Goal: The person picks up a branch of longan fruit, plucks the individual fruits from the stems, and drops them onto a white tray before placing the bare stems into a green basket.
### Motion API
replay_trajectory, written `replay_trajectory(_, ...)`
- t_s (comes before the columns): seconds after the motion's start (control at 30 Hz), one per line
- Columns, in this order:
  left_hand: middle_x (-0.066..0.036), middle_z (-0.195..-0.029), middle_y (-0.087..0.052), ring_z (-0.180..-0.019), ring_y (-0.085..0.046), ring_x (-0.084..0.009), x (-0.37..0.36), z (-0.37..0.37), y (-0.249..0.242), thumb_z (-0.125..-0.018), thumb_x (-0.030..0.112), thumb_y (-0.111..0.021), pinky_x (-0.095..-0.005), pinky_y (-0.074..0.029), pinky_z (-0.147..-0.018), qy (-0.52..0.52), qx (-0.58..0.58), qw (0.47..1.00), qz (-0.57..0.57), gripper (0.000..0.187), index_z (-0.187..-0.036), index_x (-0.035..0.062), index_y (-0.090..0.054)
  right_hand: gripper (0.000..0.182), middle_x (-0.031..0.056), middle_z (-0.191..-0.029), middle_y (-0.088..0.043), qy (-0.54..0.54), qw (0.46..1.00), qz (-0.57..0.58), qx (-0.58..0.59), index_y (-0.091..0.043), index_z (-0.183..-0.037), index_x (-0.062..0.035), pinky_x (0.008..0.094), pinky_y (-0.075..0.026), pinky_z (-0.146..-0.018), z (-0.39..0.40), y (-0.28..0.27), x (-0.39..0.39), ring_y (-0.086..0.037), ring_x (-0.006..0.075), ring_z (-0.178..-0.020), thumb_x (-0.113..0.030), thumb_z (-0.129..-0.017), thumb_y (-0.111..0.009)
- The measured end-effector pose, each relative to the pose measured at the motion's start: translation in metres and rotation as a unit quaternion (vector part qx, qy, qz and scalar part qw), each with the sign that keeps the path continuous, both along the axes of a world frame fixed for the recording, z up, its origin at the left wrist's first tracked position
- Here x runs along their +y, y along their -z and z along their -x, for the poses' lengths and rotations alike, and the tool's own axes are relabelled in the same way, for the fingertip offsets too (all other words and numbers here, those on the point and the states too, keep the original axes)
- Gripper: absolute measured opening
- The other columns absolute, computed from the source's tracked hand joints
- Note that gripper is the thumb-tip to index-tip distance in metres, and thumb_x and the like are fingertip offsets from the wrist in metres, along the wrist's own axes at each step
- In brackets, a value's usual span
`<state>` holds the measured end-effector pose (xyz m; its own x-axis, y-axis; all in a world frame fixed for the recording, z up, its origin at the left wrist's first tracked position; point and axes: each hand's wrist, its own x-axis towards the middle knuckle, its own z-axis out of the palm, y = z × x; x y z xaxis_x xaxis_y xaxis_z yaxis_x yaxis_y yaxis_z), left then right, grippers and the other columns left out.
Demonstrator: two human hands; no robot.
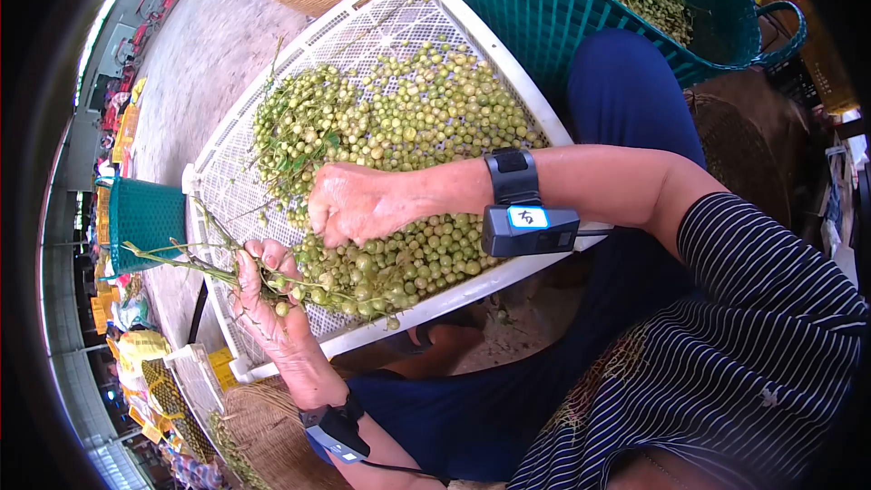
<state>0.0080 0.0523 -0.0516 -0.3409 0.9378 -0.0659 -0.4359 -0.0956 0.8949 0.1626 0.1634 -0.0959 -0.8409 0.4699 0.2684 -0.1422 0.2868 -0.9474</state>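
No text you can read for certain. Closest thing: the white, blue-edged label [528,218] on the black device [555,234] at your right wrist. It carries dark marks, one or two characters, sitting turned to your view. Too small and blurred to say whether they're digits, letters or another script, so don't log a value. The device [336,438] on your left wrist has a small pale patch [349,456]; you can't make out any characters on it. Background on the left side of the view is too small and distorted for you to read any sign or brand.
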Motion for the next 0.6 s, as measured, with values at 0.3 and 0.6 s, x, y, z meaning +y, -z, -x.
replay_trajectory(0.3, -0.002, -0.072, -0.04, -0.053, -0.034, -0.0075, 0.001, 0.011, 0.005, -0.091, 0.022, -0.049, -0.0173, -0.03, -0.041, -0.068, -0.043, 0.997, 0.013, 0.015, -0.089, 0.007, -0.047, 0.008, 0.0066, -0.049, -0.05, 0.093, 0.965, -0.168, -0.179, -0.051, -0.052, -0.0069, 0.0399, -0.04, -0.044, -0.008, -0.013, 0.01, -0.052, 0.0208, -0.044, -0.003, -0.058, -0.049)
replay_trajectory(0.6, -0.003, -0.075, -0.045, -0.054, -0.037, -0.0072, 0.008, -0.027, 0.001, -0.089, 0.023, -0.053, -0.0181, -0.029, -0.039, -0.127, 0.048, 0.988, 0.07, 0.017, -0.09, 0.0067, -0.048, 0.01, 0.0169, -0.06, -0.055, 0.184, 0.962, -0.199, 0.037, -0.059, -0.068, -0.003, 0.0447, -0.045, -0.056, -0.004, -0.007, -0.023, -0.057, 0.0363, -0.062, -0.012, -0.067, -0.062)
